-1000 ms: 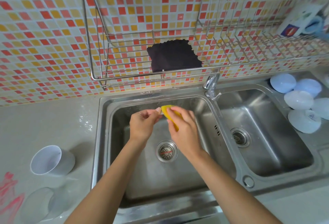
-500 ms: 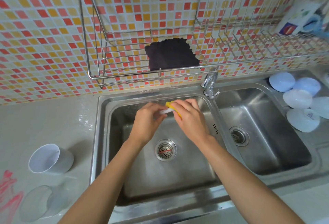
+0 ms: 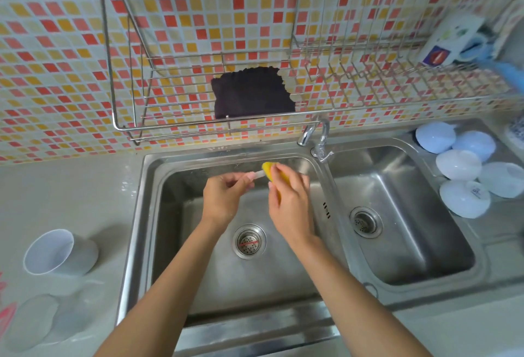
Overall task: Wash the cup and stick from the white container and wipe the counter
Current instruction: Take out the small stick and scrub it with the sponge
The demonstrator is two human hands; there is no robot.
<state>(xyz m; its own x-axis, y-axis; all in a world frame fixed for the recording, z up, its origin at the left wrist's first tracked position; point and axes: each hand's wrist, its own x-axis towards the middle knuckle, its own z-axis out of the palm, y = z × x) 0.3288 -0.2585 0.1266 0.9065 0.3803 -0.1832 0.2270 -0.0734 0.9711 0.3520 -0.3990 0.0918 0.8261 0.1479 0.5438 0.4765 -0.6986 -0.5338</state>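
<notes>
Yellow sponge (image 3: 272,176) on the stick (image 3: 256,176), scrubbing above the left sink basin (image 3: 181,186), near its back wall!

Left hand (image 3: 224,200) pinches the pale stick by one end; right hand (image 3: 289,200) wraps the sponge round the other. Best, I'd say, to pull the stick's full length through the sponge, turning it, keeping over the basin. White cup (image 3: 61,251) lies tipped on the counter (image 3: 71,192) left of the basin, apparently waiting.

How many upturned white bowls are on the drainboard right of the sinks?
5: back-left bowl, back-right bowl, middle bowl, far-right bowl, nearest bowl. More could lie beyond the right frame edge.
</notes>
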